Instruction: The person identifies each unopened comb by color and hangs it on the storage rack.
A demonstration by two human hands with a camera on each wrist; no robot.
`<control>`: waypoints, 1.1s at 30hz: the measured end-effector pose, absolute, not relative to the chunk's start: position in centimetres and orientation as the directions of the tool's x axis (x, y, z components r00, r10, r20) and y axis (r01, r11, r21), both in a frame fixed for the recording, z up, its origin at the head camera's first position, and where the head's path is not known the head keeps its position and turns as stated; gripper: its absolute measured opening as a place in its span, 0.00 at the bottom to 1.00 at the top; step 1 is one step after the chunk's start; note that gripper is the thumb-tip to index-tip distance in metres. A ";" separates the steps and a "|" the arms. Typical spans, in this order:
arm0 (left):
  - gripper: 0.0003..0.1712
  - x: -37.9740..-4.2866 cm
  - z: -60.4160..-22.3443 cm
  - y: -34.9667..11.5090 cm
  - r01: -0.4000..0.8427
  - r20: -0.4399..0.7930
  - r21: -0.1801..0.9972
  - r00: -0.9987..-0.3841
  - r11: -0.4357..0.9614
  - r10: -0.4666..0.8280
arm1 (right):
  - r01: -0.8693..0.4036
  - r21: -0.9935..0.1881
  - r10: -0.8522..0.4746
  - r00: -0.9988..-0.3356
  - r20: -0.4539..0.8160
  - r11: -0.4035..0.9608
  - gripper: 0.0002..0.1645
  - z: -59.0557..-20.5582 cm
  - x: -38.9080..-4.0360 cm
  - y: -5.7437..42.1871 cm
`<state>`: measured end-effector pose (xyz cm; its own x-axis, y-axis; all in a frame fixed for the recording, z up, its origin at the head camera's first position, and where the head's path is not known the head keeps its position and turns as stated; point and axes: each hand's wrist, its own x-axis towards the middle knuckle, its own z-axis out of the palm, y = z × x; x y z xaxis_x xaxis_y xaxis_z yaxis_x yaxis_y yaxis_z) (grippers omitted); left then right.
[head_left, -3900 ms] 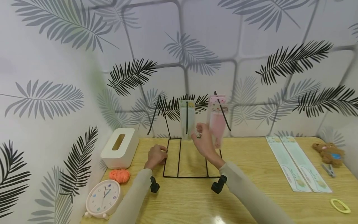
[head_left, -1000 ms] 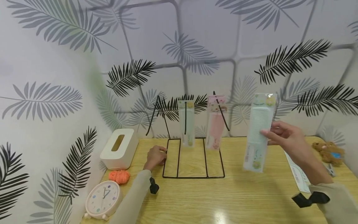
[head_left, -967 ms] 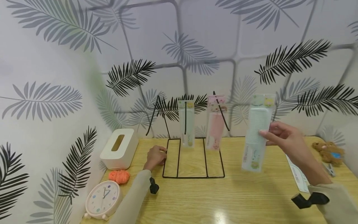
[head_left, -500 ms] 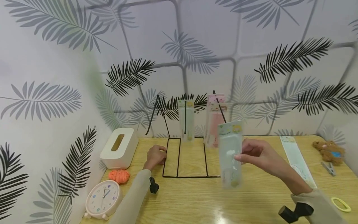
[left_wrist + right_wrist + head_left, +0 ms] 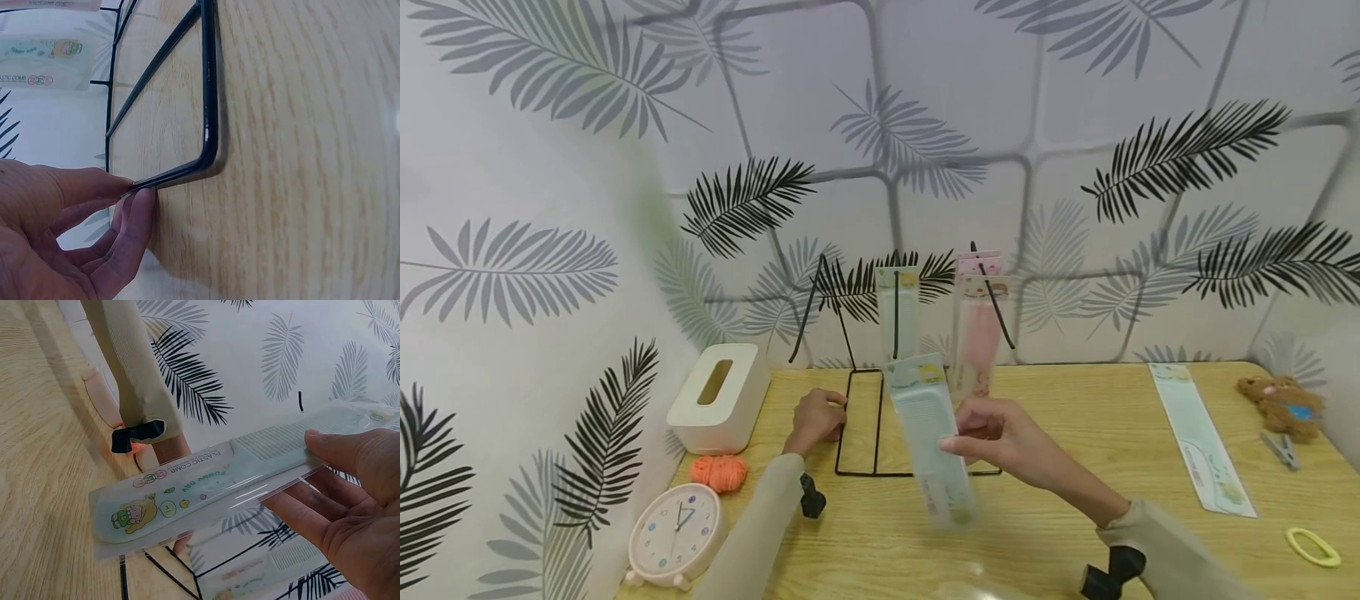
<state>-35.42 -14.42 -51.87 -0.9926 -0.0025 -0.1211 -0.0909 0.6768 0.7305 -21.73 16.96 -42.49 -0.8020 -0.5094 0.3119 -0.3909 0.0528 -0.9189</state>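
My right hand (image 5: 1011, 437) pinches a packaged mint-green comb (image 5: 931, 446) between thumb and fingers, tilted in front of the black wire rack (image 5: 917, 475). In the right wrist view, the comb (image 5: 206, 475) lies in a clear sleeve printed "PLASTIC COMB". My left hand (image 5: 818, 417) grips the left side of the rack's base; in the left wrist view its thumb and fingers pinch the rack's wire (image 5: 169, 177). Another packaged green comb (image 5: 898, 308) hangs on the middle hook, partly hidden by the held one. Packaged pink combs (image 5: 981, 325) hang on the right hook. The left hook (image 5: 807, 308) carries nothing.
One more packaged green comb (image 5: 1202, 442) lies at the table's right. Beyond it are a brown plush bear (image 5: 1285, 408), a grey clip (image 5: 1281, 451) and a yellow ring (image 5: 1312, 547). At left stand a white tissue box (image 5: 718, 396), orange yarn (image 5: 718, 473) and a pink clock (image 5: 677, 533).
One of the two green combs on the table at right was picked up by my right hand. Since then the hand has carried it left, to the rack's front. My left hand stays put.
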 end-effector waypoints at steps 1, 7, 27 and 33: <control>0.20 -35.4 -51.9 -14.4 -0.087 -0.119 0.729 -0.993 0.678 0.000 | -0.394 -0.917 -0.505 -0.805 0.312 0.061 0.10 -42.6 -21.8 16.6; 0.20 -35.5 -51.8 -14.6 -0.084 -0.116 0.733 -0.993 0.675 0.003 | -0.421 -0.898 -0.470 -0.823 0.320 0.126 0.07 -42.8 -22.5 15.1; 0.19 -35.5 -52.0 -14.4 -0.089 -0.119 0.720 -0.993 0.688 -0.004 | -0.366 -0.928 -0.435 -0.849 0.299 0.076 0.07 -44.7 -24.3 13.4; 0.18 -35.6 -52.0 -14.5 -0.083 -0.109 0.711 -0.994 0.698 -0.007 | -0.380 -0.923 -0.412 -0.853 0.320 0.070 0.07 -44.2 -24.2 13.6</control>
